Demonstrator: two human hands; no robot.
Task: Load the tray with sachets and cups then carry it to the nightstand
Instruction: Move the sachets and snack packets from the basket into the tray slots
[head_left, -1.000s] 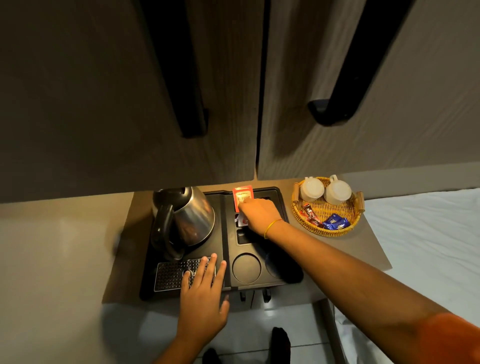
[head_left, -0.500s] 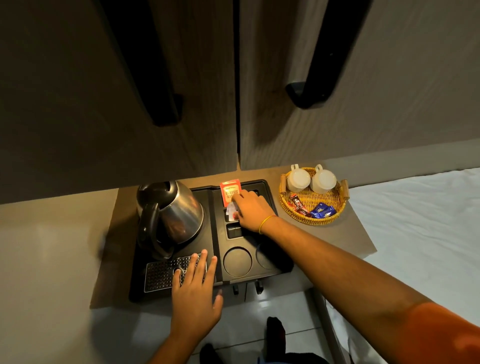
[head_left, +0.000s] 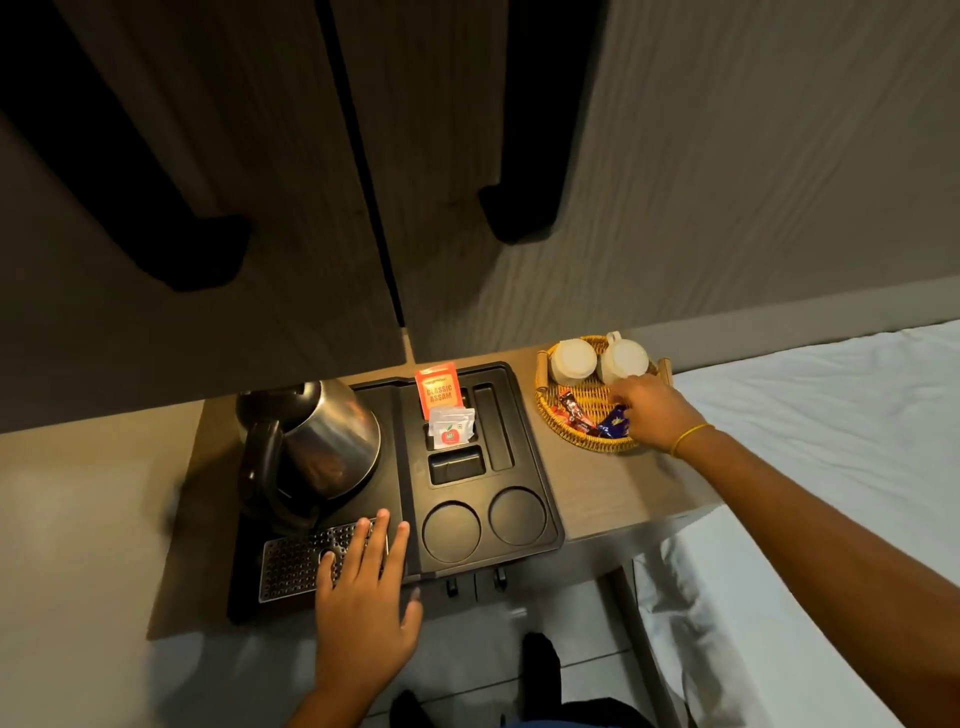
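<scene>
A black tray (head_left: 530, 457) lies on the wooden stand. An orange tea sachet (head_left: 438, 391) stands in its back slot, with a white sachet (head_left: 451, 427) in front of it. Both round cup wells (head_left: 451, 531) are bare. My left hand (head_left: 363, 597) rests flat, fingers spread, on the tray's front edge by the metal grille. My right hand (head_left: 649, 410) reaches into the wicker basket (head_left: 556, 421), fingers down on a blue sachet (head_left: 613, 423); a grip does not show. Red sachets (head_left: 571, 410) and two upturned white cups (head_left: 574, 359) lie in the basket.
A steel kettle (head_left: 324, 441) with a black handle sits on the tray's left half. Wardrobe doors with long black handles (head_left: 524, 208) rise behind the stand. A white bed (head_left: 831, 441) adjoins on the right. The tiled floor and my feet show below.
My right hand left the sachets standing in the tray slot and moved right into the wicker basket. My left hand stayed on the tray's front edge. The camera shifted slightly.
</scene>
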